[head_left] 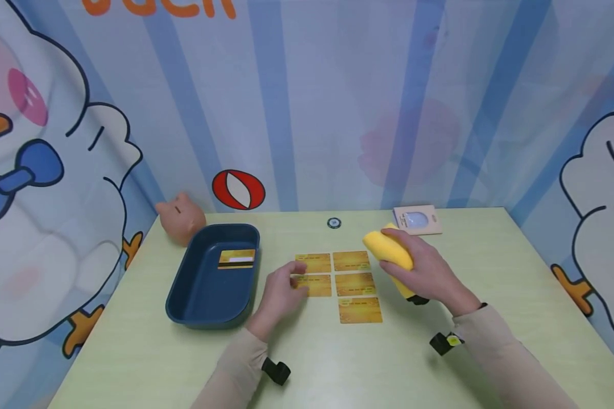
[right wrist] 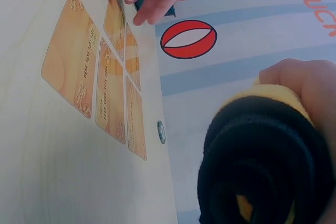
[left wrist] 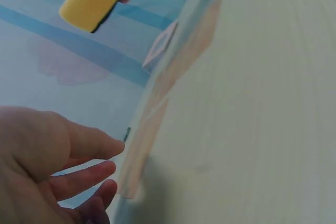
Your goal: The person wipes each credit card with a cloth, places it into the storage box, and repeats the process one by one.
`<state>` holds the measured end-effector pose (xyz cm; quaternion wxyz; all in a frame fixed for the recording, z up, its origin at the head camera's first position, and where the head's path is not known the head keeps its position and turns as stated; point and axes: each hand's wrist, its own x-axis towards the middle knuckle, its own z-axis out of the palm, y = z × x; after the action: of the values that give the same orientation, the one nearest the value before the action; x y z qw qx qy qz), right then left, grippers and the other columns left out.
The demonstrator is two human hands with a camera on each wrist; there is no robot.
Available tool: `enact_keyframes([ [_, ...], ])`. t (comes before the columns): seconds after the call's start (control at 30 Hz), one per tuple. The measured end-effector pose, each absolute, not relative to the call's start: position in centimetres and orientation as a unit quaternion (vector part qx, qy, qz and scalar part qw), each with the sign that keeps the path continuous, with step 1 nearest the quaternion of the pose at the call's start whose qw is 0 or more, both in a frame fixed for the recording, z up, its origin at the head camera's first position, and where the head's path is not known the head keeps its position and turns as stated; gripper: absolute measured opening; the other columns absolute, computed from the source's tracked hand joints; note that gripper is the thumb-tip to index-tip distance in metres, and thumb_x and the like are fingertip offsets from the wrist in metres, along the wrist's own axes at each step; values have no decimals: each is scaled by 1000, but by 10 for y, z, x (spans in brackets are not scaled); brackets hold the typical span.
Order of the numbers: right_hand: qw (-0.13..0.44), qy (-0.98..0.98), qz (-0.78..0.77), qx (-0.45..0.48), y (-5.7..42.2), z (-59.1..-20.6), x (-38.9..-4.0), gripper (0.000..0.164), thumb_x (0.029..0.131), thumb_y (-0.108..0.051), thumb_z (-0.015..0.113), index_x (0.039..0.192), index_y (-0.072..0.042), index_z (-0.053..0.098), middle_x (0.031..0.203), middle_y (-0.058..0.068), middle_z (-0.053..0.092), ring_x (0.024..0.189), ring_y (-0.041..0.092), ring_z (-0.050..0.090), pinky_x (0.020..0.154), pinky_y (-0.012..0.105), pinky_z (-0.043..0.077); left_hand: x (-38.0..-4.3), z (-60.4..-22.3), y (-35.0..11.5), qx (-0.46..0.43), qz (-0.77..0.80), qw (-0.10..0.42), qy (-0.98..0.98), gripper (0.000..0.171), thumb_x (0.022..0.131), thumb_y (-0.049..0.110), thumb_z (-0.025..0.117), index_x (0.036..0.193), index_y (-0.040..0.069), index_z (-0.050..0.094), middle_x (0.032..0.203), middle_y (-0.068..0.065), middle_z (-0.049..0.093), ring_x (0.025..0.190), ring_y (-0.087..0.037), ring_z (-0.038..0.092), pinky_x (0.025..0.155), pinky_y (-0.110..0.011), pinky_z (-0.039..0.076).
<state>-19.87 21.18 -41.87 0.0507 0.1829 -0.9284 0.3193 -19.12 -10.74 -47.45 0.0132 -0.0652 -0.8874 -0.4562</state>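
My right hand (head_left: 430,270) grips a yellow roll (head_left: 389,249) of soft-looking material with a black end, held above the table at the right of the cards. In the right wrist view its black, layered end (right wrist: 257,156) faces the camera. My left hand (head_left: 283,292) hovers at the left edge of the gold cards, holding nothing; thumb (left wrist: 100,140) and fingers are apart. Several gold bank cards lie in two columns, among them a top right card (head_left: 351,261) and a bottom right card (head_left: 360,311). The left hand partly hides the left column's cards (head_left: 314,262).
A dark blue tray (head_left: 204,309) stands left of the cards, with another gold card (head_left: 237,259) inside, its black stripe showing. Behind it sits a pink piggy bank (head_left: 181,220). A small round chip (head_left: 334,223) and a flat pale box (head_left: 418,220) lie near the back edge.
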Motion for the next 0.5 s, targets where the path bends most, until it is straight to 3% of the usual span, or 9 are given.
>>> enact_keyframes([
  [0.23,47,-929,319,183,211,-418,-198,66,99,-35,72,158,-20,45,133,13,61,90,25,54,72,38,47,-190,-486,-108,-74,-416,49,-905,46,78,-10,78,123,-2,72,120,-15,74,90,-25,65,79,-34,53],
  [0.5,49,-928,319,185,213,-419,-197,66,99,-35,71,158,-20,45,136,13,60,89,25,54,72,38,47,-189,-485,-109,-97,-386,41,-917,46,81,-7,79,126,-2,69,120,-16,73,88,-23,62,79,-34,50],
])
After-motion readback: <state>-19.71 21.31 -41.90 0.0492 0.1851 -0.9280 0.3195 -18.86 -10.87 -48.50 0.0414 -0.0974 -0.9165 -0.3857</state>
